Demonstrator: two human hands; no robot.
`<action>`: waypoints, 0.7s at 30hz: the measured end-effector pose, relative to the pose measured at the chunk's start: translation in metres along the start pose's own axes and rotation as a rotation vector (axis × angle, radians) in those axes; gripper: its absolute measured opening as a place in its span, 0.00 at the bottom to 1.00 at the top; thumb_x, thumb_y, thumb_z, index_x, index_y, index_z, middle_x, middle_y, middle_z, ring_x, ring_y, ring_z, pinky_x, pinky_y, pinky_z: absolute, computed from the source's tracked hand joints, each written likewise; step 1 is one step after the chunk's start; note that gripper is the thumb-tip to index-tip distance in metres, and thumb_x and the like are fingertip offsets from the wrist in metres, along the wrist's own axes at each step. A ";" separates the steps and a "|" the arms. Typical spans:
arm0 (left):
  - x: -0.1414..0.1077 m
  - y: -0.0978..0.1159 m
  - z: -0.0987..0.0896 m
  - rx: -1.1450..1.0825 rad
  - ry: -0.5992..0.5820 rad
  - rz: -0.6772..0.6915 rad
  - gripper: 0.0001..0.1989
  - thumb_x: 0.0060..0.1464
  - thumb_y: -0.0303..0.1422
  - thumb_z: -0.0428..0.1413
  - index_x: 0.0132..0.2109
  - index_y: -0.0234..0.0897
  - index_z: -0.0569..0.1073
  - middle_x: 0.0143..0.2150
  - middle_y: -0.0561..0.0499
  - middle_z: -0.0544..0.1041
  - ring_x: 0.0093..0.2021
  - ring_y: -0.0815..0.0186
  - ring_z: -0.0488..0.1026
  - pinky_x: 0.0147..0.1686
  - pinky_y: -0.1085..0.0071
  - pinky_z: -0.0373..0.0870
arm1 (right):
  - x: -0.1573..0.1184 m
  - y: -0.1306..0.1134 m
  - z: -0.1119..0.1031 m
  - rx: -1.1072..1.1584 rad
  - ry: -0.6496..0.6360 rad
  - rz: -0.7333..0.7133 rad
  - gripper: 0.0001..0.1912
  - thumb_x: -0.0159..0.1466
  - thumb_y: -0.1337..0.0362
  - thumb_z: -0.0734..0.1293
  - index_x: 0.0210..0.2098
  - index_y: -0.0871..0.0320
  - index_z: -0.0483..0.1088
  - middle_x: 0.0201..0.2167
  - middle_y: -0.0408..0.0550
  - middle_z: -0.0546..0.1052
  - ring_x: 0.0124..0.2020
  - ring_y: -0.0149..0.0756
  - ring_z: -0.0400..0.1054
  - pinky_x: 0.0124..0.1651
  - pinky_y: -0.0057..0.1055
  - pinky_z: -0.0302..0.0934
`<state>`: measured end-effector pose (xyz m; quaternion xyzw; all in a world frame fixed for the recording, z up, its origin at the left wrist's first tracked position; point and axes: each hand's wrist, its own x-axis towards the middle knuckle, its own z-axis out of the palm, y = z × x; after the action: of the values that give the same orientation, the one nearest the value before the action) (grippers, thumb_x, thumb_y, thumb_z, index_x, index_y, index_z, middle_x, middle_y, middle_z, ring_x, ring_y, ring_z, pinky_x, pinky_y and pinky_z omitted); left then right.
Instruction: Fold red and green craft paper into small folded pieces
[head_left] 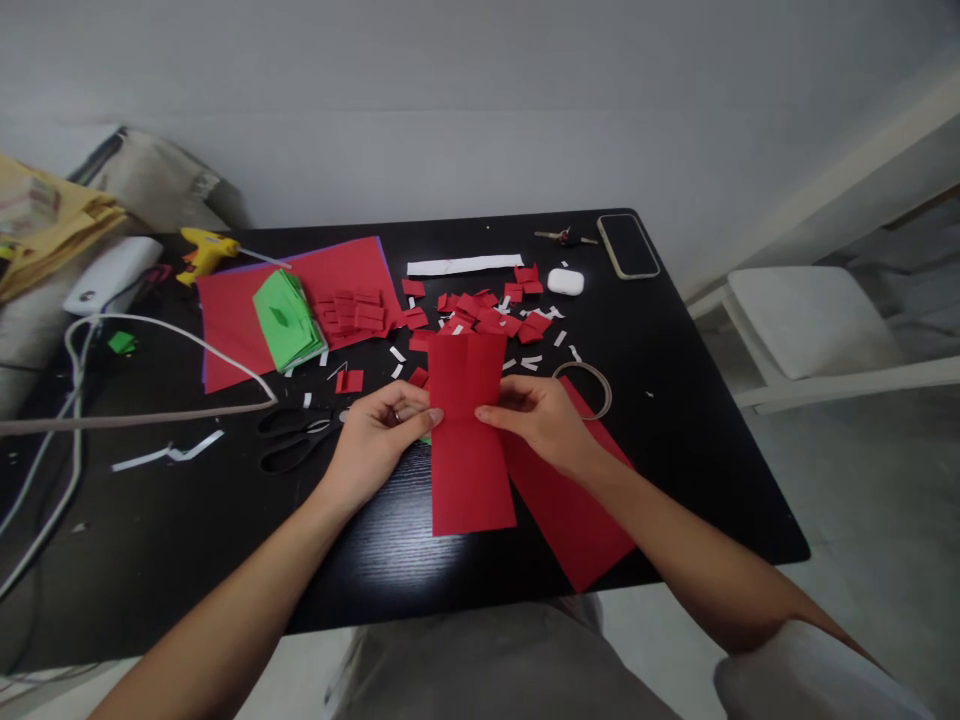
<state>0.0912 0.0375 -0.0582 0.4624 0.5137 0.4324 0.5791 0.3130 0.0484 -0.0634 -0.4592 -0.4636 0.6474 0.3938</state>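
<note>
Between my two hands a creased strip of red paper [472, 475] is held up above the black table. My left hand [382, 425] pinches its left edge at the middle crease, thumb in front. On the opposite edge, my right hand [536, 415] grips at the same height, thumb also in front. Another red paper sheet [574, 515] lies flat on the table, partly under my right hand and forearm. Beyond the strip is a loose heap of small folded red paper pieces [480, 312]. Black-handled scissors [292, 440] rest left of my left hand, their blades hidden.
Green paper pieces [289, 320] are stacked on a large red sheet [225, 340]. A yellow glue gun [206, 250] and white cables [75, 420] occupy the left. A phone [628, 246], keys [566, 237], a white case [565, 282] and a ring-shaped coil [606, 390] lie right.
</note>
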 end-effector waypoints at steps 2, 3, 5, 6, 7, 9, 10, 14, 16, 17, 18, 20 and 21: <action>-0.001 0.000 0.002 -0.026 -0.048 -0.002 0.14 0.46 0.36 0.74 0.36 0.37 0.79 0.28 0.56 0.79 0.26 0.72 0.72 0.30 0.76 0.72 | -0.002 0.000 0.002 -0.032 0.006 -0.018 0.13 0.55 0.58 0.81 0.38 0.55 0.83 0.39 0.48 0.85 0.40 0.39 0.79 0.47 0.38 0.74; -0.001 0.000 0.003 -0.042 -0.077 -0.007 0.15 0.46 0.36 0.74 0.38 0.38 0.79 0.31 0.55 0.81 0.29 0.70 0.75 0.33 0.74 0.75 | -0.003 0.001 0.003 -0.049 0.006 -0.027 0.12 0.56 0.58 0.80 0.37 0.56 0.83 0.39 0.47 0.85 0.39 0.39 0.79 0.46 0.37 0.74; -0.002 -0.001 0.004 -0.064 -0.117 -0.015 0.17 0.46 0.36 0.74 0.43 0.39 0.81 0.36 0.53 0.83 0.34 0.66 0.79 0.39 0.69 0.79 | -0.005 0.003 0.005 -0.083 0.010 -0.051 0.11 0.56 0.58 0.80 0.36 0.56 0.82 0.36 0.47 0.84 0.37 0.38 0.78 0.42 0.36 0.73; -0.003 -0.002 0.004 -0.067 -0.121 -0.018 0.18 0.46 0.36 0.74 0.44 0.40 0.81 0.37 0.52 0.84 0.34 0.65 0.80 0.41 0.67 0.80 | -0.005 0.003 0.006 -0.094 0.012 -0.064 0.11 0.56 0.58 0.80 0.35 0.56 0.82 0.35 0.46 0.84 0.36 0.38 0.77 0.41 0.36 0.72; -0.003 -0.004 0.004 -0.064 -0.114 -0.020 0.18 0.46 0.36 0.74 0.44 0.40 0.82 0.36 0.52 0.84 0.34 0.64 0.81 0.41 0.66 0.81 | -0.006 0.004 0.007 -0.098 0.016 -0.078 0.10 0.56 0.59 0.79 0.34 0.57 0.81 0.34 0.46 0.83 0.35 0.38 0.77 0.40 0.35 0.71; -0.003 -0.006 0.002 -0.050 -0.087 -0.027 0.16 0.45 0.35 0.75 0.42 0.39 0.83 0.34 0.52 0.84 0.34 0.63 0.81 0.41 0.66 0.82 | -0.007 0.005 0.009 -0.093 0.028 -0.102 0.10 0.57 0.59 0.79 0.35 0.57 0.81 0.33 0.45 0.83 0.35 0.37 0.76 0.40 0.35 0.71; -0.003 -0.007 0.001 -0.040 -0.079 -0.036 0.16 0.44 0.35 0.76 0.40 0.38 0.83 0.34 0.52 0.84 0.34 0.62 0.82 0.41 0.66 0.82 | -0.007 0.005 0.010 -0.084 0.038 -0.112 0.09 0.57 0.60 0.78 0.35 0.57 0.81 0.34 0.45 0.83 0.35 0.37 0.76 0.40 0.35 0.71; -0.002 -0.007 -0.001 0.002 -0.057 -0.049 0.18 0.41 0.36 0.77 0.40 0.37 0.85 0.37 0.49 0.87 0.39 0.57 0.84 0.42 0.64 0.83 | -0.007 0.005 0.012 -0.052 0.099 -0.151 0.11 0.55 0.62 0.79 0.38 0.56 0.80 0.33 0.44 0.83 0.36 0.36 0.77 0.44 0.35 0.74; -0.002 -0.007 -0.002 0.016 -0.048 -0.036 0.18 0.42 0.35 0.76 0.42 0.37 0.85 0.39 0.48 0.87 0.40 0.56 0.85 0.43 0.64 0.83 | -0.007 0.006 0.012 -0.032 0.116 -0.166 0.12 0.55 0.62 0.79 0.38 0.56 0.79 0.33 0.44 0.83 0.36 0.36 0.78 0.44 0.35 0.75; -0.003 -0.007 -0.002 0.024 -0.043 -0.025 0.18 0.42 0.35 0.76 0.42 0.37 0.85 0.40 0.47 0.87 0.40 0.56 0.85 0.43 0.64 0.83 | -0.007 0.007 0.013 -0.025 0.119 -0.174 0.12 0.55 0.62 0.79 0.38 0.56 0.79 0.34 0.44 0.83 0.36 0.36 0.78 0.44 0.35 0.75; -0.003 -0.007 -0.003 0.032 -0.036 -0.011 0.19 0.42 0.34 0.76 0.43 0.37 0.85 0.42 0.47 0.88 0.41 0.56 0.85 0.44 0.63 0.83 | -0.008 0.007 0.013 -0.020 0.118 -0.184 0.12 0.55 0.62 0.79 0.38 0.55 0.79 0.34 0.44 0.83 0.37 0.36 0.78 0.44 0.36 0.75; -0.004 -0.007 -0.004 0.046 -0.016 0.019 0.19 0.43 0.33 0.76 0.44 0.37 0.85 0.45 0.47 0.87 0.43 0.55 0.85 0.46 0.62 0.83 | -0.009 0.007 0.013 -0.016 0.106 -0.211 0.11 0.56 0.62 0.78 0.39 0.55 0.80 0.35 0.45 0.84 0.38 0.37 0.79 0.45 0.36 0.76; -0.004 -0.007 -0.005 0.051 -0.005 0.029 0.19 0.44 0.33 0.76 0.45 0.37 0.84 0.46 0.46 0.87 0.44 0.55 0.85 0.47 0.62 0.83 | -0.010 0.006 0.014 -0.017 0.093 -0.223 0.11 0.57 0.62 0.77 0.39 0.55 0.80 0.36 0.45 0.84 0.38 0.37 0.79 0.46 0.37 0.76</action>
<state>0.0864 0.0327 -0.0643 0.4855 0.5164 0.4265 0.5619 0.3021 0.0342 -0.0652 -0.4377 -0.4983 0.5735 0.4808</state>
